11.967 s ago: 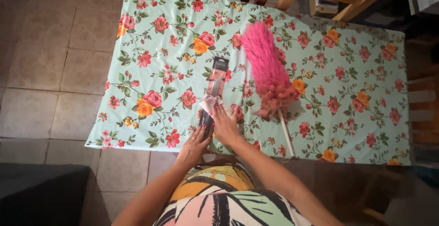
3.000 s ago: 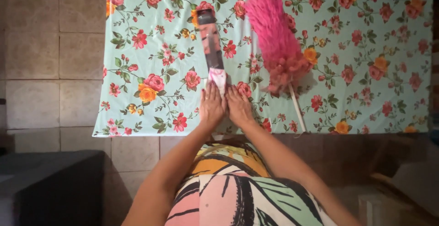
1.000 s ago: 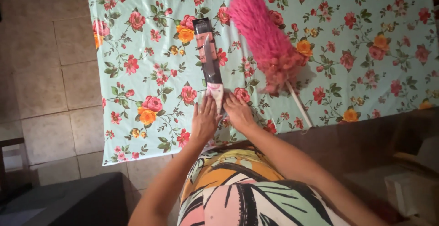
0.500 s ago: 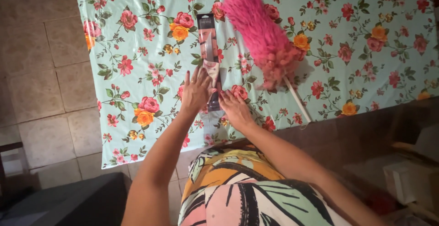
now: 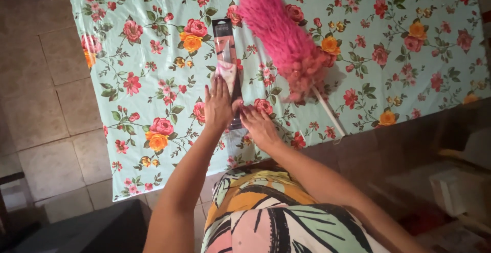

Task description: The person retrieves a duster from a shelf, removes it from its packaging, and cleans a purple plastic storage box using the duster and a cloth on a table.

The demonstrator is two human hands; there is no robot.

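Both hands lie open and flat, left hand (image 5: 218, 105) and right hand (image 5: 258, 124), pressing the long narrow dark-and-pink package (image 5: 227, 63) on the floral-clothed desk (image 5: 128, 79), beside a fluffy pink duster (image 5: 284, 38).

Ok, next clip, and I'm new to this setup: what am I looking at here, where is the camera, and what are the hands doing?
There is no machine here. A person wears one camera on the head, so you look down along both bare arms. In front is a table under a pale green tablecloth printed with flowers. On it lie a fluffy pink duster with a thin white handle and a long narrow dark package with a pink tool inside. The left hand lies flat on the package's near end, fingers spread. The right hand rests beside it at that same end. Neither hand grips anything.
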